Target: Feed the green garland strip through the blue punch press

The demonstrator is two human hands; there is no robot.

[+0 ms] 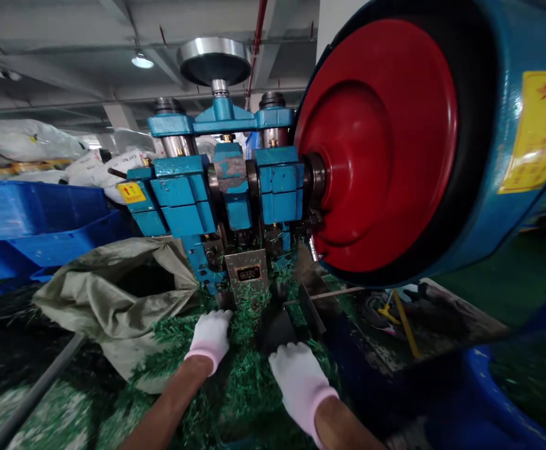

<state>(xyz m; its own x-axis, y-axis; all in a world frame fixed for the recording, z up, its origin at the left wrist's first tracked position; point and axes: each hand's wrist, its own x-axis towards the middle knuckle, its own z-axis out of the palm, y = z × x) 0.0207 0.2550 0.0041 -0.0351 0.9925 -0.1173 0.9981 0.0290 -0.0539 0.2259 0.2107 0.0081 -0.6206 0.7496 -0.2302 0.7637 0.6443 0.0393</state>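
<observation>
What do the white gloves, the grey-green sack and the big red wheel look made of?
The gloves look knitted, probably cotton or nylon, matte with pink cuffs. The sack seems woven plastic, its fine weave showing. The wheel looks like painted metal, its glossy red face catching light.

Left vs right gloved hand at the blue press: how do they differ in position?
The left hand sits farther forward, close below the steel plate on the press, while the right hand sits nearer the camera and lower in view. The right hand is next to the dark angular piece, while the left hand is farther from it. Both wear white gloves with pink cuffs and are over the green shreds.
</observation>
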